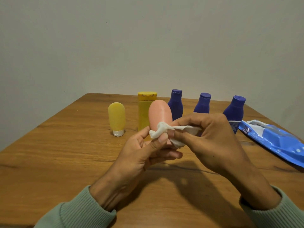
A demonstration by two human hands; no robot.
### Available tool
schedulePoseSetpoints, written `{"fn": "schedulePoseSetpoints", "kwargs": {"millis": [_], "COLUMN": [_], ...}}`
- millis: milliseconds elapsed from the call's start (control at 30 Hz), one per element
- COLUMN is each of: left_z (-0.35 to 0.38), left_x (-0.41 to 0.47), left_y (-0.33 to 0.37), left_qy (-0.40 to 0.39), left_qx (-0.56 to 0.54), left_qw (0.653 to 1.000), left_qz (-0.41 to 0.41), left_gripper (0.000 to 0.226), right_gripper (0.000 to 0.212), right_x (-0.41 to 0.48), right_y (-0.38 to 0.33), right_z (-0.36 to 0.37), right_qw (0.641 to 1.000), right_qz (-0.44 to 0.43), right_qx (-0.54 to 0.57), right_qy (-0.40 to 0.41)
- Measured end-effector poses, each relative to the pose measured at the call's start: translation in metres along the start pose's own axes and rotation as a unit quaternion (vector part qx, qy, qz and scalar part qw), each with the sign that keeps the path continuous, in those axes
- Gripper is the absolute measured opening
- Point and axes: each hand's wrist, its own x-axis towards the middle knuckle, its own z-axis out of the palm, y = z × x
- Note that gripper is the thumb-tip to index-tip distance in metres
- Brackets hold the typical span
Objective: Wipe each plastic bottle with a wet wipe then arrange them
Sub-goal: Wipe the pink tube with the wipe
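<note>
- left hand (144,150) grips pink bottle (160,112) upright above mid-table; right hand (210,137) pinches wet wipe (158,132) against it
- close behind: yellow bottle (144,111), three blue bottles (204,102); yellow tube (116,116) further left
- wipe pack (271,140) by right edge; table (65,153) open near left

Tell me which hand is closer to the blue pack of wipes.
Right. The right hand, pinching the wet wipe, is just left of the blue wipes pack; the left hand, gripping the pink bottle, sits farther left still.
</note>
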Motion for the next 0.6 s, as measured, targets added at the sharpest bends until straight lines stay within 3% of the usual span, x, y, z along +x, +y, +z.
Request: {"fn": "schedulePoseSetpoints", "kwargs": {"millis": [233, 400, 600], "left_z": [0.001, 0.004, 0.004], "left_x": [-0.006, -0.007, -0.008], "left_y": [0.003, 0.006, 0.01], "left_qy": [-0.043, -0.043, -0.052], "left_qx": [0.006, -0.041, -0.14], "left_qw": [0.999, 0.997, 0.986], "left_qz": [-0.026, -0.056, -0.078], "left_gripper": [0.035, 0.063, 0.061], "right_gripper": [0.02, 0.017, 0.016], "right_x": [0.0, 0.003, 0.003], "right_y": [0.006, 0.002, 0.0], "right_z": [0.005, -0.008, -0.019], "right_qw": [0.995, 0.984, 0.999], "right_qz": [-0.043, -0.047, -0.038], "right_qx": [-0.028, 0.057, 0.02], "right_qy": [0.081, 0.163, -0.02]}}
